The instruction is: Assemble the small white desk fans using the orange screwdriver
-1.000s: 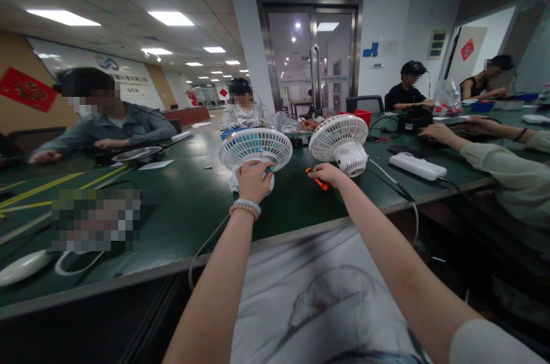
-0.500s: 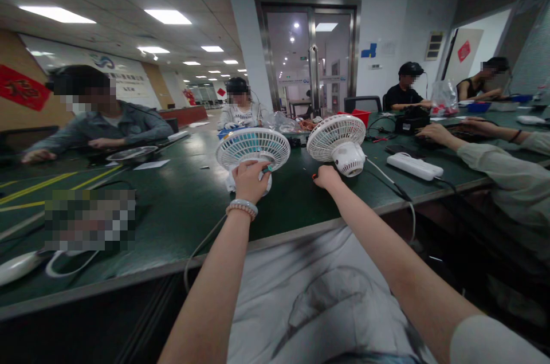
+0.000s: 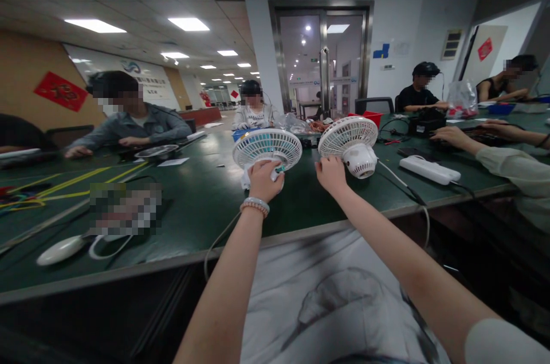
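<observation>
Two white fans with round slatted guards lie tipped on the green table. My left hand is closed over the back of the left fan; a small teal piece shows beside its fingers, too small to name. My right hand is closed in front of the right fan, just left of its motor housing. What its fingers hold, if anything, is hidden. Whether they touch the guard, I cannot tell.
A white power strip lies on the green table to the right. A white oval object and yellow wires are on the left. Several co-workers sit around; one's hand is at right. A red bin stands behind the fans.
My right hand has risen towards the right fan's guard, and the red-tipped piece at its fingers is now out of sight. My left hand stays on the left fan. The view has turned left.
</observation>
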Motion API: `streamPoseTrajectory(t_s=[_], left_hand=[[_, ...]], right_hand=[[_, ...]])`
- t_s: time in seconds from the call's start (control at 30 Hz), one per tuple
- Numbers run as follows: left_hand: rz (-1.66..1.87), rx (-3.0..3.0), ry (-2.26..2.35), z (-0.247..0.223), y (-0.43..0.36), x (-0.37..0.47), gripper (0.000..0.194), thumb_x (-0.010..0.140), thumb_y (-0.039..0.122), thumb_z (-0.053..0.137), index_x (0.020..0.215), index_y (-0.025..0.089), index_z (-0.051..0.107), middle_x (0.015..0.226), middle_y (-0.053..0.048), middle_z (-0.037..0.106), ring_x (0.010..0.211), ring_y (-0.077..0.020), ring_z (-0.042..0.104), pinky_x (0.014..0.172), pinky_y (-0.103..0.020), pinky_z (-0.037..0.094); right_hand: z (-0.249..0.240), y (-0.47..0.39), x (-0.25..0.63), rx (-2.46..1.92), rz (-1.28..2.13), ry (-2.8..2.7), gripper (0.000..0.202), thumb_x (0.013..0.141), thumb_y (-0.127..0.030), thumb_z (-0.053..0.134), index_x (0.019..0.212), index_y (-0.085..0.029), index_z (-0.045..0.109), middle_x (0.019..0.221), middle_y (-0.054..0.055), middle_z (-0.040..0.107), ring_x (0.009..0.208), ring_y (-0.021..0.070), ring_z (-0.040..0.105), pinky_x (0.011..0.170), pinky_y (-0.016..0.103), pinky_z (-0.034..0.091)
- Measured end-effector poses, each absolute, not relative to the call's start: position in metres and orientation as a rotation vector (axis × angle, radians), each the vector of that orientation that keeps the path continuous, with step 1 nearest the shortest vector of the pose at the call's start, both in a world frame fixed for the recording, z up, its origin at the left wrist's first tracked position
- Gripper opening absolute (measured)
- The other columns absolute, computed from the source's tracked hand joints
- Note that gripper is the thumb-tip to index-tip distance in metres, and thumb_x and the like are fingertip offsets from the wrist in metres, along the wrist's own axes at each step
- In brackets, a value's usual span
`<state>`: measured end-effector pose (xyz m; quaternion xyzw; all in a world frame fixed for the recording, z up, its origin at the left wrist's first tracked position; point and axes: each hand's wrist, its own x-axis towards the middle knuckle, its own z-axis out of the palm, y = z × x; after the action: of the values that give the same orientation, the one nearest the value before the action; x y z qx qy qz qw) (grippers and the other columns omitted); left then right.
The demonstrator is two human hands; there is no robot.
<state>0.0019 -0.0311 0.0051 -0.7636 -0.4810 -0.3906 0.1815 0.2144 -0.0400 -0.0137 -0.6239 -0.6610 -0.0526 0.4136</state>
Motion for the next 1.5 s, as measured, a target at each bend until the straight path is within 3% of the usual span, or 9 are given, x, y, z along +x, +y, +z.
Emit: streamPoseTrajectory(t_s=[0.13,0.3,0.5,0.8,1.0,1.17,1.27,1.37,1.5], left_hand=[[-1.313,-1.927,-1.450,0.004,-0.029,-0.005,0.044,0.072,0.028,0.048,0.115,0.017,0.050,0.117,-0.011,0.054,0.111,-0.0254,0.045,0.098,-0.040,0.029],[-1.467,-1.356,-2.411,0.001,-0.015,-0.014,0.070,0.077,0.052,0.035,0.131,0.007,0.030,0.126,-0.024,0.043,0.119,-0.0362,0.038,0.097,-0.052,0.028],[-1.304,-1.421,-2.847,0.000,0.000,-0.029,0.085,0.072,0.070,0.022,0.126,0.007,0.039,0.124,-0.024,0.046,0.120,-0.0394,0.038,0.097,-0.052,0.028],[-1.589,-1.673,-2.573,-0.004,-0.001,-0.042,0.060,0.072,0.063,0.040,0.114,0.023,0.052,0.112,-0.014,0.055,0.114,-0.0332,0.044,0.095,-0.050,0.032],[-1.923,-1.471,-2.329,-0.003,-0.001,-0.033,0.052,0.065,0.045,0.059,0.113,0.023,0.054,0.121,-0.011,0.036,0.118,-0.0267,0.040,0.099,-0.040,0.034],[-2.007,-1.241,-2.113,0.001,-0.003,-0.033,0.081,0.056,0.045,0.069,0.125,0.017,0.038,0.121,-0.015,0.039,0.115,-0.0263,0.044,0.097,-0.041,0.037],[-2.061,-1.260,-2.171,0.003,-0.001,-0.036,0.076,0.054,0.051,0.069,0.114,0.012,0.044,0.108,-0.015,0.053,0.101,-0.0255,0.054,0.090,-0.041,0.043],[-2.053,-1.379,-2.171,0.003,-0.001,-0.035,0.070,0.053,0.053,0.068,0.108,0.015,0.044,0.103,-0.011,0.059,0.094,-0.0236,0.059,0.086,-0.039,0.046],[-2.002,-1.555,-2.135,0.001,-0.007,-0.022,0.093,0.048,0.048,0.074,0.122,0.020,0.025,0.112,-0.012,0.056,0.099,-0.0246,0.058,0.089,-0.040,0.045]], right_hand=[[0.000,-0.039,0.189,-1.312,-0.087,-1.815,0.035,0.090,-0.035,0.028,0.085,-0.016,0.056,0.089,0.012,0.056,0.089,0.0191,0.049,0.083,0.030,0.036],[0.010,-0.018,0.150,-1.262,0.256,-1.778,0.043,0.089,-0.045,0.029,0.079,-0.016,0.059,0.081,0.008,0.062,0.077,0.0158,0.054,0.074,0.026,0.038],[0.002,-0.006,0.125,-1.207,0.423,-1.694,0.045,0.084,-0.052,0.037,0.085,-0.016,0.064,0.085,0.007,0.066,0.084,0.0164,0.059,0.078,0.026,0.041],[-0.019,0.003,0.134,-1.106,0.604,-1.657,0.039,0.070,-0.035,0.060,0.104,-0.015,0.061,0.096,0.005,0.065,0.086,0.0143,0.060,0.082,0.026,0.044],[-0.031,0.015,0.136,-1.069,0.637,-1.702,0.045,0.062,-0.026,0.063,0.105,-0.013,0.060,0.098,0.005,0.064,0.087,0.0165,0.059,0.082,0.030,0.045],[-0.035,0.020,0.134,-1.056,0.618,-1.803,0.049,0.058,-0.023,0.065,0.106,-0.014,0.058,0.102,0.006,0.063,0.091,0.0180,0.058,0.082,0.031,0.045],[-0.035,0.019,0.134,-1.070,0.556,-1.854,0.048,0.057,-0.022,0.065,0.104,-0.014,0.058,0.103,0.006,0.063,0.095,0.0195,0.057,0.085,0.031,0.045],[-0.034,0.016,0.135,-1.077,0.501,-1.899,0.049,0.058,-0.022,0.065,0.105,-0.013,0.057,0.105,0.008,0.063,0.098,0.0212,0.057,0.085,0.031,0.045],[-0.035,0.016,0.135,-1.130,0.448,-1.942,0.054,0.057,-0.021,0.065,0.109,-0.010,0.055,0.107,0.011,0.061,0.099,0.0235,0.057,0.085,0.031,0.045]])
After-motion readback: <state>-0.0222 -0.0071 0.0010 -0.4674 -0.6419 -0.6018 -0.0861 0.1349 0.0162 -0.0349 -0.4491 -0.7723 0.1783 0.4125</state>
